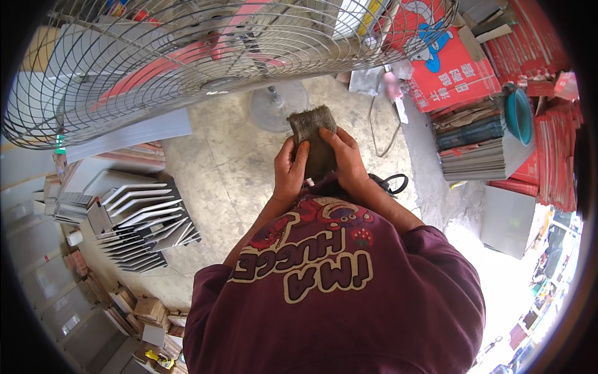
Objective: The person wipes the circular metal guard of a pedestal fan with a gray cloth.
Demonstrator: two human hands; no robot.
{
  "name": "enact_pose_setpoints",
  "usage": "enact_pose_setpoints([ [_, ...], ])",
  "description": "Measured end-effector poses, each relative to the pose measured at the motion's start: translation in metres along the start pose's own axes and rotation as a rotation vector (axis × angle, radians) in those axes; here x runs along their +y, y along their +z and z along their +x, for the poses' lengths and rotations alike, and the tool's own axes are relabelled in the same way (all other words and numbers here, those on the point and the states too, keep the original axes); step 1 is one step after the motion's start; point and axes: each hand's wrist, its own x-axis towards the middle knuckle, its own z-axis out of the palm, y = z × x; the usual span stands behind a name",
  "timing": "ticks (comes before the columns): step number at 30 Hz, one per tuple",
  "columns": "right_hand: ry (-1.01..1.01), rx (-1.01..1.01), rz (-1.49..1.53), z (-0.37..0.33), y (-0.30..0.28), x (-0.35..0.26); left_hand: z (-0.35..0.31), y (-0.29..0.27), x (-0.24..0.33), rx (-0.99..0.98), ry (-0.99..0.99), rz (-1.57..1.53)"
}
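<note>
A grey-brown rag [319, 138], fuzzy and frayed along its far edge, is held up in front of my chest. On its left edge my left hand [290, 168] is closed, thumb lying on the near face. My right hand [347, 159] grips the opposite edge, its thumb pressed on the upper right part. Most fingers of both hands are hidden behind the rag. Its lower end reaches down close to my purple shirt [398, 293].
A large caged fan [212, 62] spans the upper view, its round base [278, 105] on the concrete floor. Racked tiles [146, 218] stand left. At right are a red carton [451, 75], stacked grey sheets [476, 163] and a teal basin [519, 116]. A black loop [397, 184] shows beside my right forearm.
</note>
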Motion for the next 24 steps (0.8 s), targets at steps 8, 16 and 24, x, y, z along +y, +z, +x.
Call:
enact_pose_setpoints([
  [8, -0.127, -0.07, -0.093, 0.012, -0.021, -0.008, 0.005, 0.023, 0.004, 0.033, 0.017, -0.03],
  [16, -0.19, -0.106, -0.155, 0.018, -0.056, -0.052, 0.02, 0.076, -0.002, 0.036, 0.042, -0.041],
  [24, -0.412, -0.141, -0.158, 0.024, -0.087, -0.088, 0.039, 0.131, 0.004, 0.054, 0.095, -0.028],
])
